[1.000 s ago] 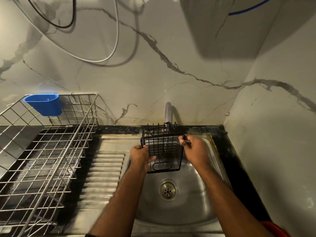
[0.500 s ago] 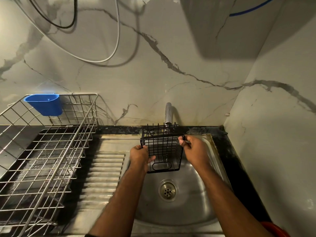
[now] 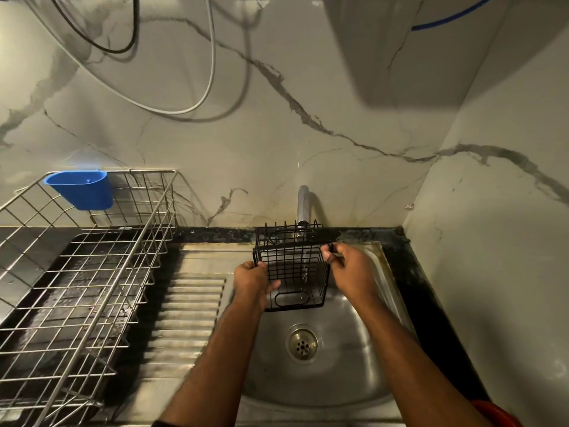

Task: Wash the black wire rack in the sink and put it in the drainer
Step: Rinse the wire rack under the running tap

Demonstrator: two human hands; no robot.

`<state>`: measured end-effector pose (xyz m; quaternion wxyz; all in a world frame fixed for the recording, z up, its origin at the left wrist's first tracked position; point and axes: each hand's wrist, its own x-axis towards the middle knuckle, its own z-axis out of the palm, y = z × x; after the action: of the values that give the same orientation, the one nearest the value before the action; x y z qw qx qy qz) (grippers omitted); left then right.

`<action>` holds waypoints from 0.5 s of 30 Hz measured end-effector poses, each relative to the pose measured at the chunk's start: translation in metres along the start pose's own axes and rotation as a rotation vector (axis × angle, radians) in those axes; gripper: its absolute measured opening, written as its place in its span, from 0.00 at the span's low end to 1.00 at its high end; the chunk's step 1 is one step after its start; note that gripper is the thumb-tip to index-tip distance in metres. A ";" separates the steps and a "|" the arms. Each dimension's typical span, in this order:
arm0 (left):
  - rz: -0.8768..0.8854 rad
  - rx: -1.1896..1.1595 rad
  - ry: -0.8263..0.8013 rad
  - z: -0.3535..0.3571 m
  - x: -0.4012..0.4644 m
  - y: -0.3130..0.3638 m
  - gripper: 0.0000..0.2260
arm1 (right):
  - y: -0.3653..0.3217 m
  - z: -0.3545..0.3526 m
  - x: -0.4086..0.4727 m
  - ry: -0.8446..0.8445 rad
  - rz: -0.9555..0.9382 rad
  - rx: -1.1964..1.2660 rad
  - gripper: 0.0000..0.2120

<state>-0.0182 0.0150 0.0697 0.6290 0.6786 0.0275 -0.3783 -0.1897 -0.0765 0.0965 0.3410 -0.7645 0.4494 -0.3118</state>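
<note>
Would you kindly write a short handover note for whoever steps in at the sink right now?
Left hand grips the black wire rack at its left side; right hand pinches its upper right rim. The rack is held above the sink bowl, under the tap, with a thin stream of water running through it.
Done: rack is in the sink under the tap.
Left: finish rinsing, then set it in the steel drainer on the left.

rack [image 3: 295, 266]: black coated wire | sink [image 3: 348, 359]: brushed steel | drainer [image 3: 92, 272]: shiny metal wire | wall [image 3: 277, 149]: glossy marble
</note>
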 end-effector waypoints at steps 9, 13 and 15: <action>-0.018 -0.013 -0.019 0.004 0.000 -0.001 0.15 | -0.002 -0.003 0.000 0.001 -0.001 -0.006 0.10; -0.012 -0.010 -0.016 0.003 -0.002 -0.001 0.15 | -0.001 -0.004 -0.002 0.003 0.001 0.003 0.10; -0.011 -0.004 -0.016 0.003 -0.003 -0.001 0.15 | -0.001 -0.004 -0.002 0.005 -0.001 -0.008 0.10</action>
<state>-0.0223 0.0138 0.0707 0.6286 0.6740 0.0271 -0.3872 -0.1934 -0.0752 0.0996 0.3367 -0.7652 0.4514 -0.3121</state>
